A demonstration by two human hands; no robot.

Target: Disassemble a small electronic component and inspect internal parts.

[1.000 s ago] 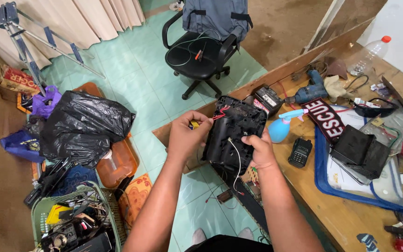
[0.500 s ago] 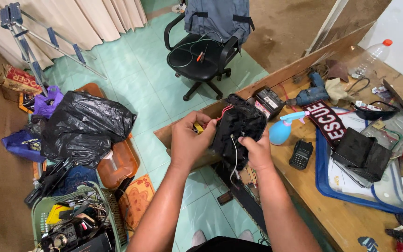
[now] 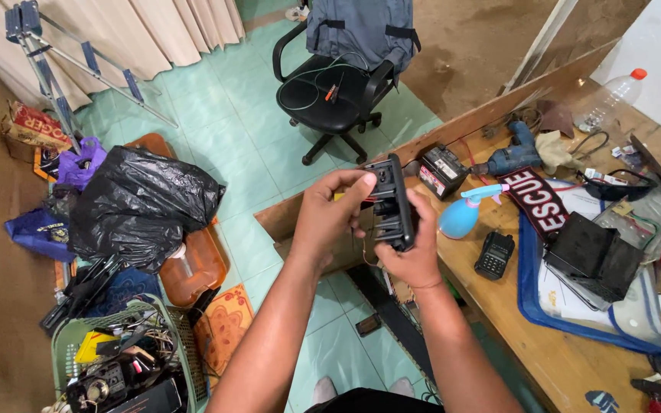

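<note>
- Both hands are up in front of the chest holding a black plastic housing point(image 3: 392, 203), some kind of switch-panel-looking part, turned edge-on to the camera so its narrow side and the raised bits on its face show.
- Left hand point(image 3: 330, 218) has its grip clenched on the left edge, fingers curled over the top corner. Looks like that's the steadying hand.
- Right hand point(image 3: 415, 248) cups it from below and behind, thumb pressed on the near face, so the weight sits in that palm. Both grips are closed on the part, nothing released.
- It's held off the edge of the wooden worktop point(image 3: 545, 336), over the green tile floor point(image 3: 231, 145), probably to get free room to turn it. A thin red wire point(image 3: 366, 252) dangles under it, which fits holding it in the air rather than laying it flat.
- Close by on the worktop: a small black battery point(image 3: 441, 168), a blue drill point(image 3: 516, 157), a blue spray bottle point(image 3: 462, 214), and a black handheld radio point(image 3: 494, 255), all within reach.
- Off to the left there's a black bin bag point(image 3: 143, 203) and a green basket point(image 3: 66, 344) of loose gear, well apart from the hands. Office chair point(image 3: 338, 92) sits behind.
</note>
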